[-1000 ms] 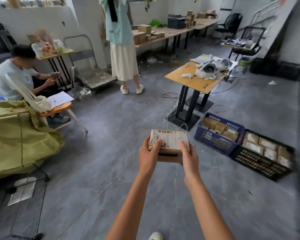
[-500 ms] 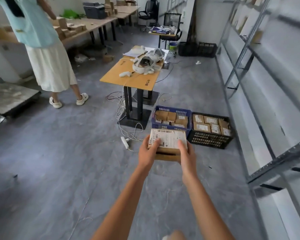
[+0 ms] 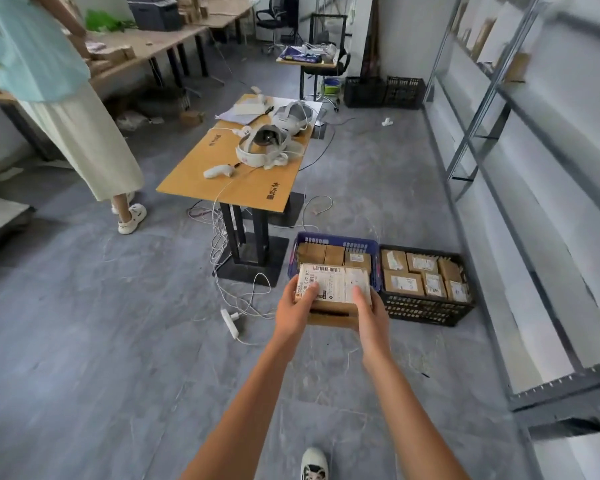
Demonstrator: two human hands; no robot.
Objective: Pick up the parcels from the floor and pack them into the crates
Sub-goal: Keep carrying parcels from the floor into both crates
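Two crates (image 3: 333, 241) (image 3: 426, 308) on grey floor (image 3: 101, 341), wooden table (image 3: 201, 181) beside

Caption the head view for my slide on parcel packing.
Both hands, left hand and right hand, carry stacked parcels toward the blue crate beside the black crate.

crates on the floor by me: i count two, blue crate (image 3: 333, 241) and black crate (image 3: 426, 308)
parcels in my hands: i count two, stacked (image 3: 333, 289)
headsets on table: two (image 3: 262, 147)
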